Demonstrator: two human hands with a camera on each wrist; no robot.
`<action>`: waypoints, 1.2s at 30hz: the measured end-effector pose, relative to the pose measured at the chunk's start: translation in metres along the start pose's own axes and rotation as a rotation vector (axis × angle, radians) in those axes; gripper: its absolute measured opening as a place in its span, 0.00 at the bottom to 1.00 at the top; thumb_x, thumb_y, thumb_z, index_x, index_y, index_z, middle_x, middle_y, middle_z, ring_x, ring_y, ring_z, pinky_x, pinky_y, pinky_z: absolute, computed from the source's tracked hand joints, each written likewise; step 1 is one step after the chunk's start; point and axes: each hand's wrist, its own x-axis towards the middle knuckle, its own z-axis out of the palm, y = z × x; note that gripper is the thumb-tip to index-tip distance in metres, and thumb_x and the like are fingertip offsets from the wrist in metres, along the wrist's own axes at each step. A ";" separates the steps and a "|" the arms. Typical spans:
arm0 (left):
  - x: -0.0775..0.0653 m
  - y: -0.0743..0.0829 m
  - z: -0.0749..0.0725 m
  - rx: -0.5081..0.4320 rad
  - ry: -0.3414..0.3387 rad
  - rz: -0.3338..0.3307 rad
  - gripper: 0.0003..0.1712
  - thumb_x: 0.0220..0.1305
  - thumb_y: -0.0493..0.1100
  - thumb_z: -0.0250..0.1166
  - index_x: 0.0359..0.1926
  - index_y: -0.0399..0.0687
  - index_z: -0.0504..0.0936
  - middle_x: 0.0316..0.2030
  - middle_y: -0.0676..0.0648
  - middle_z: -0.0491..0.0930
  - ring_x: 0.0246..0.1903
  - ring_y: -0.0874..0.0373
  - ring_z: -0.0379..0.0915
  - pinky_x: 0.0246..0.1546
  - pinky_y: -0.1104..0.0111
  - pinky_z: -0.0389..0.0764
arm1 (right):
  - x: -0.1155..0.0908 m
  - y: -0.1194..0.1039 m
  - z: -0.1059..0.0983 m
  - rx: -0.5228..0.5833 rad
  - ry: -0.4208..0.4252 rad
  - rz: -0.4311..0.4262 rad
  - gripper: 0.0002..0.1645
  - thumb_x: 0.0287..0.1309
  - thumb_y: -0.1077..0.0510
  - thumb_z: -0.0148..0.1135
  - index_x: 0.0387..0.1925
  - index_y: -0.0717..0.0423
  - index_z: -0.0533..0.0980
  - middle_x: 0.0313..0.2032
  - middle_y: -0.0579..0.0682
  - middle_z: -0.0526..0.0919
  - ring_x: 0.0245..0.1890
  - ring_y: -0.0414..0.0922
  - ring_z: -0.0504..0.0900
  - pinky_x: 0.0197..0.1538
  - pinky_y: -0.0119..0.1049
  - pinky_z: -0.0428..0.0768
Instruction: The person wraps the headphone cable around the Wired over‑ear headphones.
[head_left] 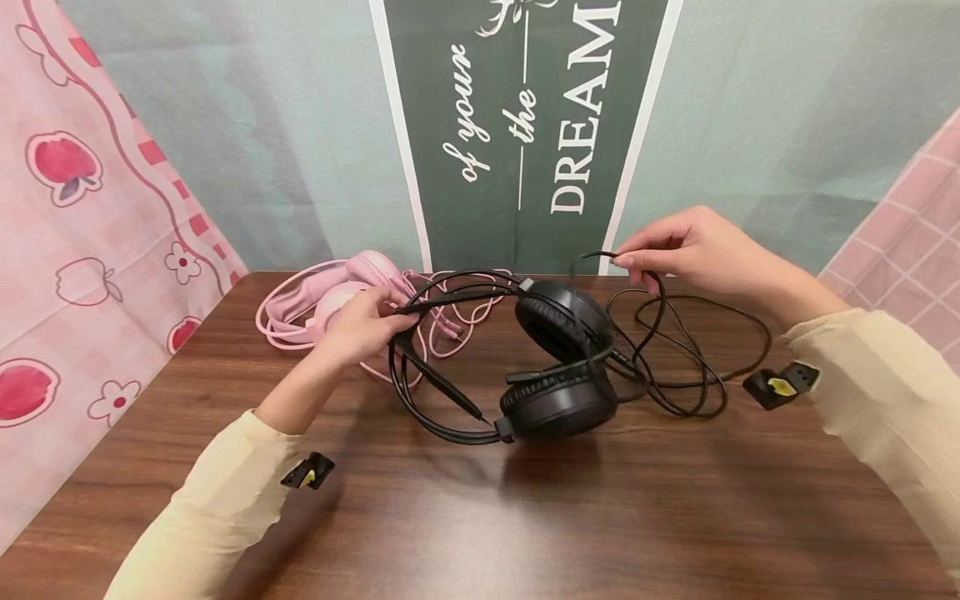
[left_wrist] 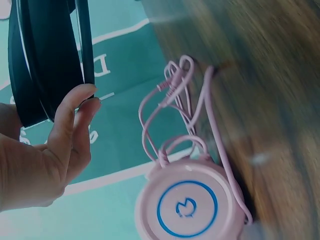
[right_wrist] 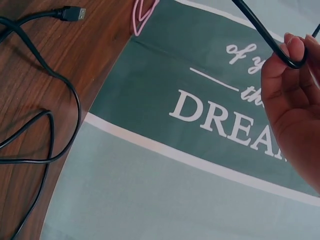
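Note:
My left hand [head_left: 363,325] grips the headband of a black headset [head_left: 558,408], thumb and fingers pinching the band's edge in the left wrist view. The headset is tilted, its two padded ear cups toward the right and its microphone boom [head_left: 528,377] between them. Above the table's back right, my right hand [head_left: 693,250] pinches the headset's black cable [right_wrist: 265,34] between thumb and fingers. More of that cable lies in loose loops on the table below. A USB plug [right_wrist: 72,13] shows in the right wrist view.
A pink headset [head_left: 371,271] lies at the back left, just behind my left hand, with its pink cable [left_wrist: 212,110] looped beside it. The brown wooden table [head_left: 465,533] ends at a grey-green cloth backdrop [head_left: 247,133]. Pink patterned curtains [head_left: 97,225] hang at the left.

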 end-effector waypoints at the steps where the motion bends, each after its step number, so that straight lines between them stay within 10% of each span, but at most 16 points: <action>1: 0.000 0.002 0.002 -0.011 -0.007 0.006 0.10 0.57 0.36 0.62 0.38 0.33 0.75 0.31 0.40 0.79 0.33 0.52 0.73 0.39 0.65 0.71 | 0.002 -0.001 0.001 -0.011 -0.006 0.003 0.08 0.58 0.55 0.60 0.31 0.53 0.82 0.17 0.52 0.78 0.20 0.44 0.76 0.27 0.28 0.72; 23: -0.012 0.019 0.022 -0.214 -0.009 0.062 0.07 0.56 0.32 0.62 0.36 0.35 0.75 0.26 0.41 0.80 0.24 0.59 0.73 0.34 0.68 0.69 | 0.009 0.018 0.018 -0.037 -0.109 0.044 0.07 0.58 0.59 0.59 0.33 0.58 0.80 0.17 0.50 0.76 0.14 0.47 0.74 0.20 0.33 0.74; 36: -0.009 0.007 0.026 -0.472 0.006 -0.085 0.06 0.59 0.29 0.57 0.38 0.32 0.70 0.32 0.41 0.77 0.24 0.62 0.74 0.27 0.73 0.77 | 0.003 0.031 0.026 -0.020 -0.161 0.070 0.11 0.52 0.71 0.57 0.38 0.62 0.78 0.27 0.50 0.80 0.23 0.39 0.75 0.24 0.30 0.74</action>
